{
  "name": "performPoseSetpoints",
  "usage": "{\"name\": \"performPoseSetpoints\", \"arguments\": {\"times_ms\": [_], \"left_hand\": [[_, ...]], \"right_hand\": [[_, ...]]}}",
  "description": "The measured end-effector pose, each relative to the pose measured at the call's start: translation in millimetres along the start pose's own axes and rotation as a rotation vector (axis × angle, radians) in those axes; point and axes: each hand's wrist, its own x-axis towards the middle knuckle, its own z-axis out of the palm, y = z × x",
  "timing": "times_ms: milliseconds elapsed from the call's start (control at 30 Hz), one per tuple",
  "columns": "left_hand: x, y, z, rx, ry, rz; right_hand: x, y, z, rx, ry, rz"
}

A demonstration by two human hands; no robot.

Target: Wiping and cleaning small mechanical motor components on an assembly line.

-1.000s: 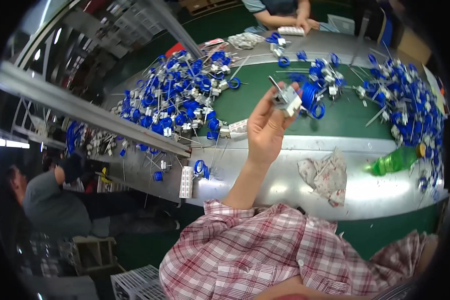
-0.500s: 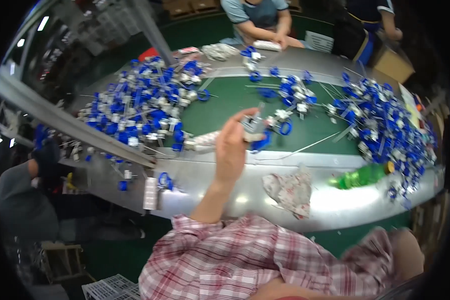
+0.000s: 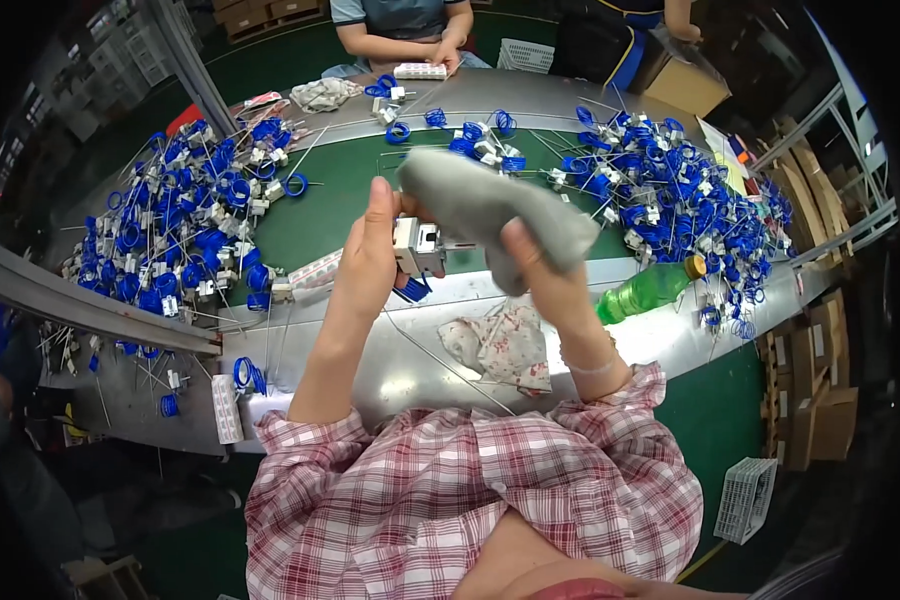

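My left hand is closed around a small boxy white-and-silver part, thumb pointing up. A blue coil shows just below it, and a thin wire runs from there toward my chest. A grey cloth, blurred by motion, is bunched in my right hand, with the thumb pressed on it. The cloth reaches over toward my left fingers and partly hides them; whether it touches the part I cannot tell. Beneath my hands lies a crumpled, red-speckled white cloth on the metal table edge.
Piles of blue-coiled parts lie left and right of the green belt. A green bottle lies at right. A white speckled strip sits at the near left edge. Across the table, a person's hands hold a similar strip.
My right hand has come up over the table with the grey cloth, beside the part in my left hand. My left hand has turned, and the view has shifted to the right.
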Motion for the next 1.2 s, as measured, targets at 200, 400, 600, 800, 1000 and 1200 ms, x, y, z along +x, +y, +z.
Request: {"name": "performPoseSetpoints", "arguments": {"times_ms": [200, 400, 600, 800, 1000, 1200], "left_hand": [[5.9, -27.9, -18.2, -0.095, 0.028, -0.143], [-4.1, -25.0, -22.7, -0.139, -0.052, -0.215], [-3.7, -25.1, -23.5, -0.084, -0.114, -0.217], [-3.6, -29.0, -20.2, 0.013, -0.102, -0.276], [-7.9, -27.9, -19.8, -0.024, -0.036, -0.313], [-14.3, -30.5, -22.2, 0.008, -0.116, -0.275]], "right_hand": [[-14.2, 27.4, 22.1, -0.4, -0.503, -0.067], [-7.9, 25.6, 15.3, -0.286, -0.518, -0.233], [-4.2, 26.8, 4.7, -0.234, -0.549, -0.308], [-11.3, 33.7, 1.9, -0.202, -0.503, -0.451], [1.0, 24.1, 4.6, -0.222, -0.646, -0.312], [-3.0, 40.4, 0.4, -0.142, -0.625, -0.495]]}}
